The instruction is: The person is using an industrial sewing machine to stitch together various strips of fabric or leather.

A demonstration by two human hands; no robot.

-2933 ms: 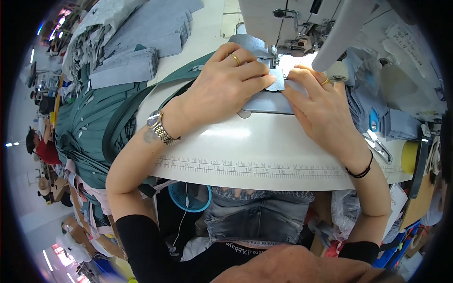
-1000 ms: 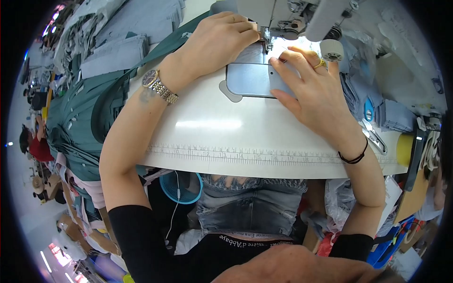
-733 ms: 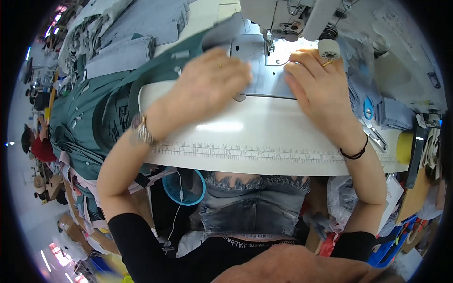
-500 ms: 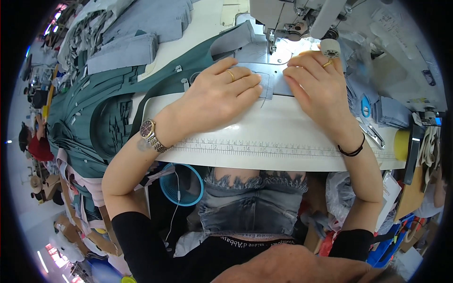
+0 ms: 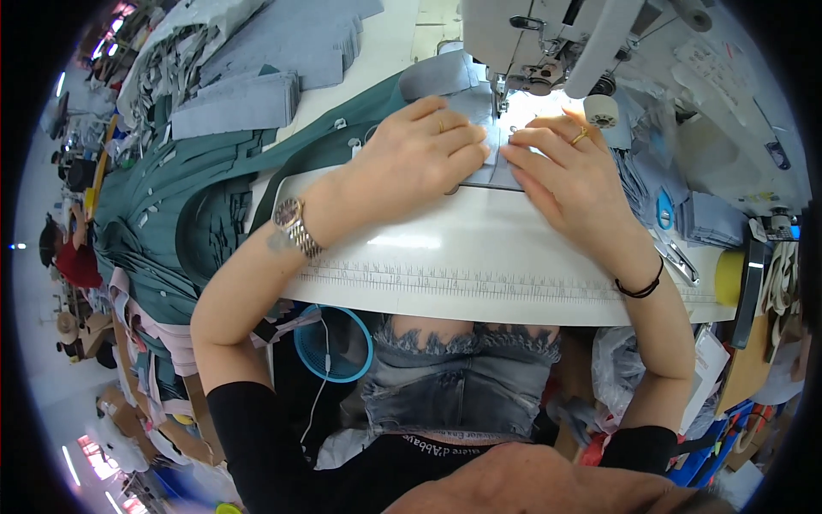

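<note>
A grey-blue fabric piece lies under the presser foot of a white sewing machine. My left hand bends over its left side, fingertips close together on the cloth. From the right, my right hand has its fingertips at the fabric, a short way from the left ones. Both hands are closed at the cloth; the thumb of the left hand is hidden. Beside my left hand runs a green garment with a grey end piece near the machine.
Stacked grey-blue cut pieces lie at the far left, above a heap of green fabric. At right are blue-handled thread snips, a metal tool and a folded grey stack. A blue basket stands below the table.
Both hands have drawn closer together near the presser foot. The fabric piece has shifted and turned between them, and its small square outline is now mostly covered. The whole view has shifted slightly.
</note>
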